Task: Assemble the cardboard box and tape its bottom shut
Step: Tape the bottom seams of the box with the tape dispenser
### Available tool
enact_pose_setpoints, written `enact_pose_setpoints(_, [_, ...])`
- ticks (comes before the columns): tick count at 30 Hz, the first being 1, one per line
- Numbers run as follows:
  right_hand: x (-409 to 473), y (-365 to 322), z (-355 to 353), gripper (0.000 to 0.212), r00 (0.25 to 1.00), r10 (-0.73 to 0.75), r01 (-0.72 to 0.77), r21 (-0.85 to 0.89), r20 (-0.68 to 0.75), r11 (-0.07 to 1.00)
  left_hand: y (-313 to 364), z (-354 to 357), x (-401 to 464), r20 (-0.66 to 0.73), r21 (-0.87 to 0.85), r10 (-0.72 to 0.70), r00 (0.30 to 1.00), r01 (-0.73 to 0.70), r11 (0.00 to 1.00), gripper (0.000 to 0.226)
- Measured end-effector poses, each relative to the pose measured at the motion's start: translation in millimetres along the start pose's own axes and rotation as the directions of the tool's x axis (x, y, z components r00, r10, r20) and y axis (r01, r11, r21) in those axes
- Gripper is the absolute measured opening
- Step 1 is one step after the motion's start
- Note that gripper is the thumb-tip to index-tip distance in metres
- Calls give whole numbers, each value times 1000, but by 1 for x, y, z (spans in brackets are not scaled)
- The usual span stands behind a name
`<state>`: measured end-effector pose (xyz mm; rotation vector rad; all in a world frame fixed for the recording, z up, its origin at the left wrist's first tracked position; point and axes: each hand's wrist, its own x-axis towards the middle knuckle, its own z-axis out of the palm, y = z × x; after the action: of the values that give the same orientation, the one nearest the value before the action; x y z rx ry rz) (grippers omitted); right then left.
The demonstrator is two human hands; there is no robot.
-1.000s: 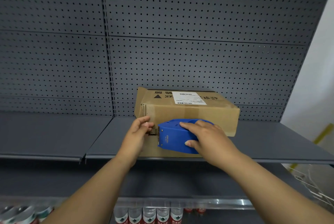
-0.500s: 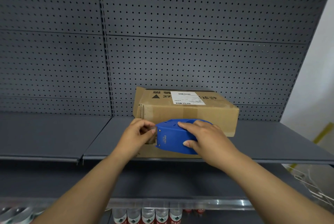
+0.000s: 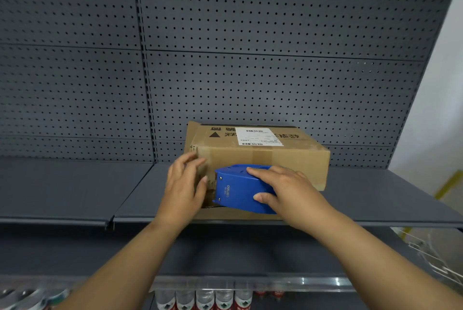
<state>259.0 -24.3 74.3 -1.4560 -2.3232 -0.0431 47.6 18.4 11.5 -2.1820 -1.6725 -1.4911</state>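
A brown cardboard box (image 3: 273, 159) with a white label on top stands on a grey metal shelf (image 3: 375, 199). A flap of it lies flat toward me at the shelf's front. My right hand (image 3: 283, 192) grips a blue tape dispenser (image 3: 238, 190) held against the box's near face. My left hand (image 3: 184, 184) rests with fingers spread on the box's near left corner, pressing tape that runs from the dispenser's mouth. The tape itself is hard to make out.
A grey pegboard wall (image 3: 250, 59) rises behind the shelf. A second shelf section (image 3: 62, 184) lies to the left. Below, bottles (image 3: 205, 299) stand in a row on a lower shelf. A white wire rack (image 3: 436, 259) is at the lower right.
My left hand has opened from a pinch at the dispenser's mouth and slid up onto the box's left corner. The dispenser stays nearly where it was.
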Motion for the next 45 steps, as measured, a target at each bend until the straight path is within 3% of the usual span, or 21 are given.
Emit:
enact_pose_setpoints(2, [0, 1, -2, 54, 1000, -4, 3, 7, 13, 1000, -6, -9, 3, 64, 84, 131, 989, -136, 987, 63])
enact_pose_setpoints(4, [1, 3, -4, 54, 1000, -2, 2, 17, 24, 1000, -14, -21, 9, 240, 196, 229, 944, -278, 940, 94])
enact_pose_setpoints(7, [2, 5, -8, 54, 999, 4, -5, 39, 35, 999, -27, -41, 18, 506, 381, 205, 838, -430, 818, 131])
enact_pose_setpoints(10, [3, 7, -10, 54, 999, 5, -7, 66, 41, 998, -40, -47, 22, 540, 494, 229, 810, -525, 693, 141])
enact_pose_setpoints(21, [-2, 7, -18, 53, 998, -23, 18, 99, 52, 995, -34, -33, 37, 504, 621, 266, 822, -559, 549, 137])
enact_pose_setpoints(29, [-3, 0, -9, 53, 998, -23, 19, 79, 55, 997, -50, -34, 39, 470, 604, 352, 810, -585, 541, 126])
enact_pose_setpoints(37, [3, -16, 6, 54, 995, -66, 59, 90, 75, 994, -65, -47, 37, 419, 646, 305, 855, -517, 562, 106])
enact_pose_setpoints(45, [15, -21, 16, 54, 991, -83, 67, 143, 109, 987, -70, -42, 31, 306, 644, 337, 890, -455, 615, 99])
